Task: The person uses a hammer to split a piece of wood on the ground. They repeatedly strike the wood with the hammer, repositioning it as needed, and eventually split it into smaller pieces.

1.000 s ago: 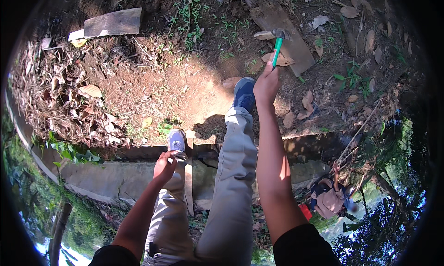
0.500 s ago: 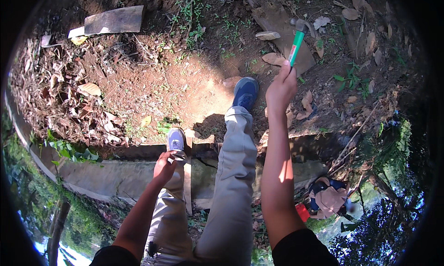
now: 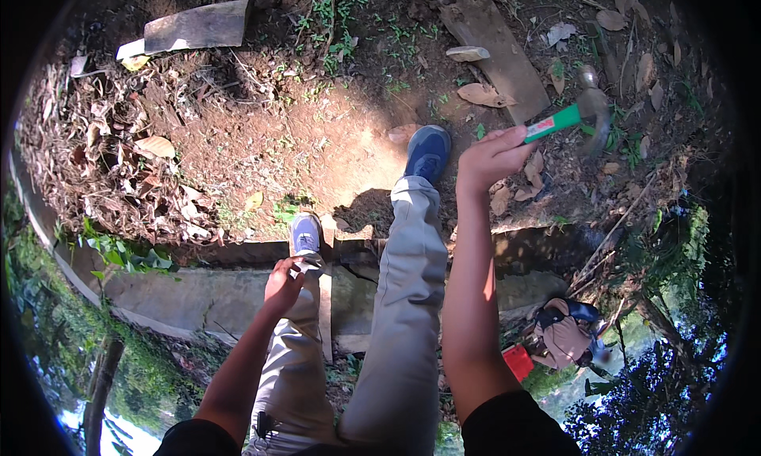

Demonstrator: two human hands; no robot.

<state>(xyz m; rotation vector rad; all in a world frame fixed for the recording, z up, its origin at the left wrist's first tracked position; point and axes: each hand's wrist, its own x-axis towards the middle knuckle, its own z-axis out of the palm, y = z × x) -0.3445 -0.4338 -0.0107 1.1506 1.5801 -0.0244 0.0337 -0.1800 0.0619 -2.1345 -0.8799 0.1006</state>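
Watching remotely, I see the right hand (image 3: 493,161) with fingers wrapped around the green-handled hammer (image 3: 559,122), its head out right of the wooden plank (image 3: 495,48); the left hand (image 3: 283,288) overlaps the left trouser leg (image 3: 300,329), its fingers curled, grip unclear.

A: Log from where I stand. Twelve is straight ahead of the wearer's shoes (image 3: 428,153). One o'clock?
B: Board (image 3: 507,60) on the soil (image 3: 317,155), dry leaf (image 3: 482,96) at its seven-o'clock edge.
A: Two?
B: Hammer (image 3: 555,122) in the right hand (image 3: 490,161), head toward two.
A: Left side?
B: Slab (image 3: 196,26), half past ten; leaf litter (image 3: 147,186), nine to ten; left hand (image 3: 283,290) over the leg (image 3: 297,317), seven.
A: Behind?
B: Co-worker (image 3: 565,341) at four, container (image 3: 518,362) just beside.
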